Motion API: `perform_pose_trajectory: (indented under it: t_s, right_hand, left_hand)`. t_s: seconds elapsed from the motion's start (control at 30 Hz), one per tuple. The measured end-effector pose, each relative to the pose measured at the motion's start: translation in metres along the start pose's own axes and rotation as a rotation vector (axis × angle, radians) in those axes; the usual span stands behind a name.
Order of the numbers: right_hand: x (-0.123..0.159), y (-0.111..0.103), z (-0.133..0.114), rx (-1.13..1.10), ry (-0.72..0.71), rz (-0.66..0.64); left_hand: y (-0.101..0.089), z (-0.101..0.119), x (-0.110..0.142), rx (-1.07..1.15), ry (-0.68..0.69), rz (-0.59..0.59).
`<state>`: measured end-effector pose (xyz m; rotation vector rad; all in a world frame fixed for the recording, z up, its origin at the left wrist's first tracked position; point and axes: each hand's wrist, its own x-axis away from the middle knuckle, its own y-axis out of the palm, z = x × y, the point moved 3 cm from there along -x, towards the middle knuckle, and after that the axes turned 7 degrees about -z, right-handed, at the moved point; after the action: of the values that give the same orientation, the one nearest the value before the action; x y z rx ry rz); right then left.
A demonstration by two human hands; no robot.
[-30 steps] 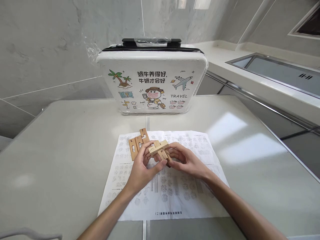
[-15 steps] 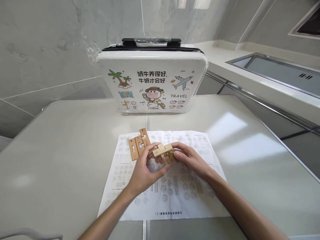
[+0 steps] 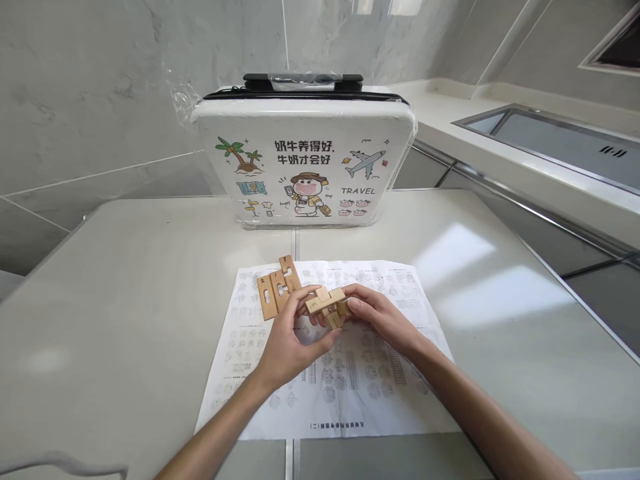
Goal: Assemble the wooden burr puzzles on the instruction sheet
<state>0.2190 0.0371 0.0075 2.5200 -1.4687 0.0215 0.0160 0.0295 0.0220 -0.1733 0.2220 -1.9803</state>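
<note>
Between my two hands is a wooden interlocking puzzle [image 3: 326, 304], made of pale notched blocks that cross each other. My left hand [image 3: 295, 340] grips it from the left, thumb at the lower block and fingers behind. From the right, my right hand [image 3: 380, 317] pinches a block at the puzzle's side with thumb and forefinger. Just beyond my left hand lie several flat wooden pieces [image 3: 267, 299] with cut-out slots and handwritten numbers. Below the hands, a printed instruction sheet [image 3: 320, 407] with rows of small diagrams is spread out.
A white suitcase [image 3: 310, 160] with cartoon prints, wrapped in clear plastic, stands at the back of the pale table [image 3: 125, 320]. To the right runs a counter [image 3: 430, 113] with a sink [image 3: 560, 143]. A grey tiled wall [image 3: 100, 87] rises behind.
My right thumb has shifted slightly against the block at the puzzle's right side. Both hands keep their hold, and the flat pieces lie as before.
</note>
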Motion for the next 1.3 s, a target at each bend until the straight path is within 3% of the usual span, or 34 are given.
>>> perform_pose_trajectory:
  t_s: [0.87,1.3]
  right_hand:
    - [-0.0005,0.0013,0.002,-0.102,-0.02,-0.015]
    - [0.0004,-0.0011,0.0048,-0.049,-0.016,-0.019]
  left_hand:
    - [-0.0004,-0.0047,0.0005,0.001,-0.017,0.006]
    - [-0.0011,-0.0057,0.0,0.019,-0.003,0.018]
